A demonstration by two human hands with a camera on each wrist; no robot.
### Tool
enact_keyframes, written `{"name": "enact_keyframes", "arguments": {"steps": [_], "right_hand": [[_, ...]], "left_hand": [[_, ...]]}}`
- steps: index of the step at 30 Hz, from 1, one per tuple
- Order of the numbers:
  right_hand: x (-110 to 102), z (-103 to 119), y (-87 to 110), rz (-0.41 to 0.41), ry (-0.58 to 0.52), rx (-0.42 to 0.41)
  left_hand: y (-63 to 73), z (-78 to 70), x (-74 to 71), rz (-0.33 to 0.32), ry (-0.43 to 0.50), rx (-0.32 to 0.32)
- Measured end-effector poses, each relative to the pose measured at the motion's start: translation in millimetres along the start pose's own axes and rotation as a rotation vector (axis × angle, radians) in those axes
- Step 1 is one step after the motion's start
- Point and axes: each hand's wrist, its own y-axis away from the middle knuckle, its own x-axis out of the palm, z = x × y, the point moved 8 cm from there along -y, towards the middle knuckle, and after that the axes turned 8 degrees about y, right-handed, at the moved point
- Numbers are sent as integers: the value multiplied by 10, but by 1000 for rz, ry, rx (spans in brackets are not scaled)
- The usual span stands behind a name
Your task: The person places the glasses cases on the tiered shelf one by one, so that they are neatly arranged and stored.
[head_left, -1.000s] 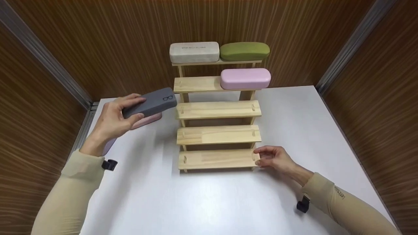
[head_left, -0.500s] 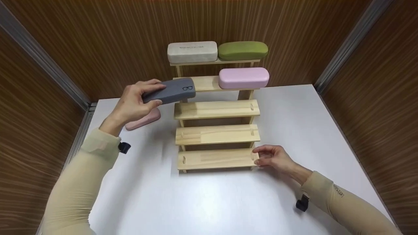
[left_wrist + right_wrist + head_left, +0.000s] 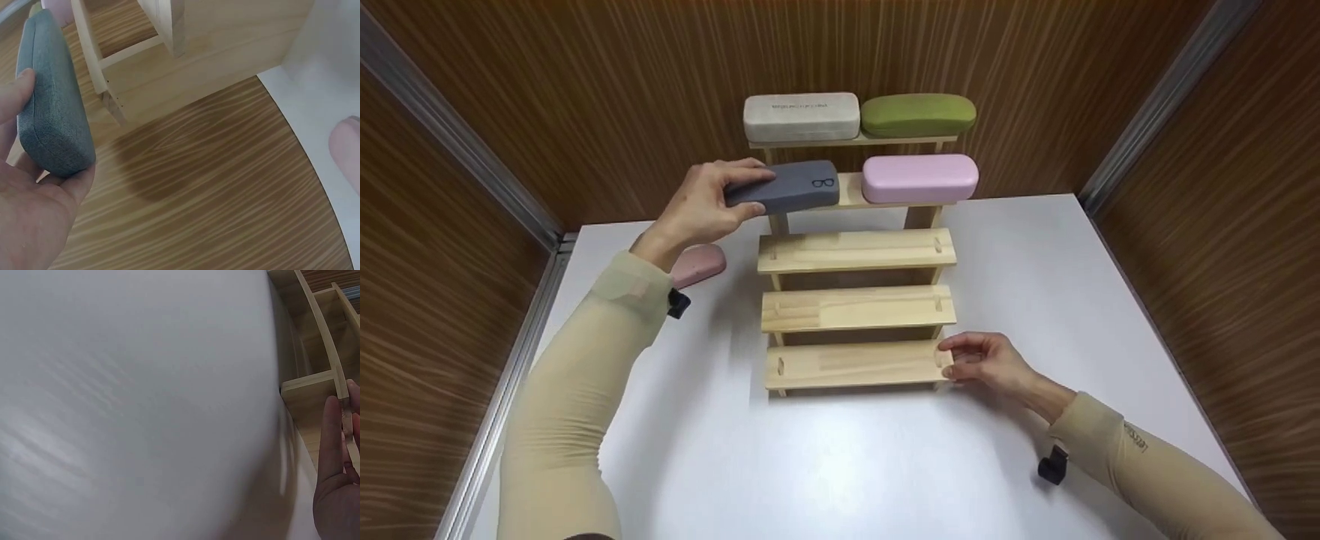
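Note:
My left hand [image 3: 709, 201] grips a dark grey-blue glasses case [image 3: 791, 187] by its left end, fingers on top and thumb along the near side. A small glasses drawing marks the case's right end. In the head view it is at the left part of the second shelf from the top; whether it touches the wood I cannot tell. A pink-lilac glasses case [image 3: 920, 178] lies on that shelf's right half. With thumb and fingers, my right hand [image 3: 994, 365] pinches the right end of the lowest shelf of the wooden stepped rack [image 3: 859, 364], also seen in the right wrist view.
On the top shelf sit a whitish glasses case [image 3: 801, 118] and a green glasses case [image 3: 919, 115], side by side. A pink case [image 3: 699, 265] lies on the white table [image 3: 840, 465] left of the rack. Wood-grain walls [image 3: 660, 60] enclose the back and sides.
My left hand has carried the grey-blue case right and up, from left of the rack to the second shelf's left part. My right hand has stayed at the lowest shelf.

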Motion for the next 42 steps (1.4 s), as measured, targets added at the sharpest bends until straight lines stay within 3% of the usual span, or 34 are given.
{"name": "enact_keyframes", "arguments": {"steps": [8, 15, 33, 38, 42], "right_hand": [[-8, 19, 16, -13, 7, -13], [-17, 5, 13, -28, 1, 0], [-33, 2, 9, -27, 24, -2], [-30, 17, 13, -25, 28, -17], [-37, 6, 9, -36, 40, -18]], "left_hand": [[-195, -18, 145, 54, 14, 7], [-284, 25, 233, 47, -13, 21], [-281, -5, 294, -15, -76, 88], [-255, -8, 271, -39, -66, 113], [-214, -9, 197, -94, -32, 135]]}}
